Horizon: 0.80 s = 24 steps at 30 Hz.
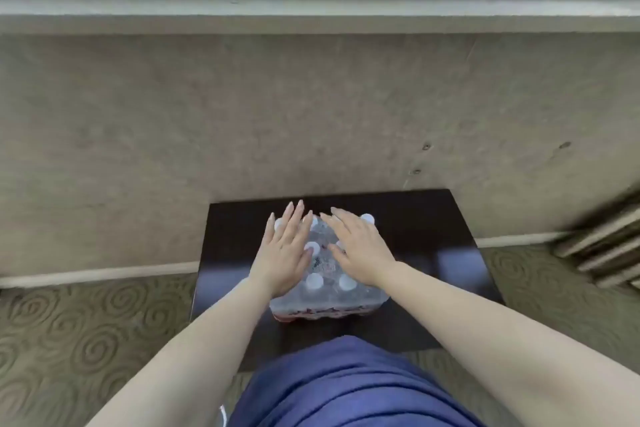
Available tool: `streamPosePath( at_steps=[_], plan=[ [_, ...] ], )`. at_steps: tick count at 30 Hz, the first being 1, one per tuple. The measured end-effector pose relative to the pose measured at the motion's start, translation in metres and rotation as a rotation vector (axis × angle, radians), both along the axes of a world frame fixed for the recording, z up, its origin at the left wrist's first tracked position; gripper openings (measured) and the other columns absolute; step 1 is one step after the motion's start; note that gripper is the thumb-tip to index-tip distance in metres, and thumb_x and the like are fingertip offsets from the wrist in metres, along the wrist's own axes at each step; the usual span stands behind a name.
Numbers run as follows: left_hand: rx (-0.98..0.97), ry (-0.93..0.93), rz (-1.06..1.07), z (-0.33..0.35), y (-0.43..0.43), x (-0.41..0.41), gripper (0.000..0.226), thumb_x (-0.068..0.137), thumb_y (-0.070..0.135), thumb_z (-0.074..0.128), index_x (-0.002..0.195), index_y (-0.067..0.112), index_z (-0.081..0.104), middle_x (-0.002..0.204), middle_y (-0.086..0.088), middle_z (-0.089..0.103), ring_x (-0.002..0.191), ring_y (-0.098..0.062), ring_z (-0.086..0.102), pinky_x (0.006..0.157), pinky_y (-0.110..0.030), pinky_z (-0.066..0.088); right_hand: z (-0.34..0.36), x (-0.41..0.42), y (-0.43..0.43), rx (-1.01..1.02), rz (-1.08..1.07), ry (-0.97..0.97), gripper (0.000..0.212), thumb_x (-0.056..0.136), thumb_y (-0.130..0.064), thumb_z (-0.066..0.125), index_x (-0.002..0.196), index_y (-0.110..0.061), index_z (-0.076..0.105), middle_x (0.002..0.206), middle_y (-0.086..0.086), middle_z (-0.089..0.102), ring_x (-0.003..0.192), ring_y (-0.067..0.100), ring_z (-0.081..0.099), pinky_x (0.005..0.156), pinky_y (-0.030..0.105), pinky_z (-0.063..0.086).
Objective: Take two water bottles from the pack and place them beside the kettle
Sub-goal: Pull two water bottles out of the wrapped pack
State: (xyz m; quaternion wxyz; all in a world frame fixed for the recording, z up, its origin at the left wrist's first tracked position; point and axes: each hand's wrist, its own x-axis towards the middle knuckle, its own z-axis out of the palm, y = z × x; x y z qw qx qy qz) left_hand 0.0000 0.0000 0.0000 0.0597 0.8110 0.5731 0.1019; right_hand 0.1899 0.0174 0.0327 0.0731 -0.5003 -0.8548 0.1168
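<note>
Bottles sit shrink-wrapped in the pack at the middle of the dark table. Fingers flat and spread, gripping nothing, the left hand covers caps at 10 o'clock and the right hand at 2 o'clock, likely feeling for a tear point. No kettle shows.

Place: you're in a lived-in room, home or hotel | Floor: swirl-patterned carpet at 8 o'clock | Wall: window sill at 12 o'clock, radiator at 3 o'clock | Furniture: dark low table at centre
</note>
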Motion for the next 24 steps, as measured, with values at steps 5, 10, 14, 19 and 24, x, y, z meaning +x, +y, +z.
streamPosePath(
  at_steps=[5, 10, 14, 19, 24],
  plan=[
    [-0.235, 0.084, -0.016, -0.028, -0.019, 0.008, 0.062, 0.103, 0.037, 0.023, 0.151, 0.017, -0.009, 0.159, -0.004, -0.020, 0.146, -0.022, -0.021, 0.118, -0.046, -0.011, -0.027, 0.007, -0.018, -0.223, 0.036, -0.186, 0.061, 0.104, -0.038, 0.034, 0.154, -0.020, 0.003, 0.163, 0.006, -0.002, 0.149, 0.020, -0.002, 0.120, 0.040, 0.005],
    [-0.295, 0.063, -0.007, -0.036, -0.020, 0.010, 0.057, 0.103, 0.038, 0.018, 0.152, 0.019, -0.003, 0.161, -0.003, -0.014, 0.147, -0.018, -0.018, 0.116, -0.043, -0.014, -0.036, 0.009, -0.016, -0.290, 0.062, -0.313, 0.061, 0.104, -0.042, 0.025, 0.153, -0.019, -0.003, 0.162, 0.006, -0.012, 0.148, 0.023, -0.014, 0.120, 0.042, -0.004],
    [-0.265, 0.051, 0.000, -0.039, -0.021, 0.009, 0.057, 0.103, 0.039, 0.020, 0.153, 0.020, 0.001, 0.162, -0.003, -0.009, 0.149, -0.020, -0.010, 0.116, -0.041, -0.015, -0.040, 0.006, -0.015, -0.295, 0.039, -0.296, 0.062, 0.103, -0.044, 0.027, 0.153, -0.022, -0.002, 0.162, 0.006, -0.012, 0.148, 0.024, -0.013, 0.120, 0.043, -0.005],
    [-0.226, 0.060, -0.001, -0.041, -0.021, 0.009, 0.057, 0.102, 0.040, 0.020, 0.152, 0.022, 0.000, 0.162, -0.004, -0.005, 0.150, -0.019, -0.006, 0.116, -0.041, -0.014, -0.044, 0.004, -0.013, -0.288, 0.007, -0.242, 0.061, 0.102, -0.047, 0.029, 0.154, -0.025, 0.005, 0.163, 0.006, -0.006, 0.149, 0.024, -0.009, 0.119, 0.042, -0.008],
    [-0.205, 0.055, -0.005, -0.041, -0.023, 0.009, 0.056, 0.103, 0.038, 0.022, 0.152, 0.020, 0.003, 0.163, -0.005, -0.001, 0.150, -0.021, -0.003, 0.115, -0.040, -0.016, -0.039, 0.000, -0.002, -0.259, -0.022, -0.147, 0.054, 0.100, -0.047, 0.034, 0.149, -0.025, 0.030, 0.160, 0.007, 0.020, 0.147, 0.022, 0.014, 0.119, 0.041, 0.005]
  ],
)
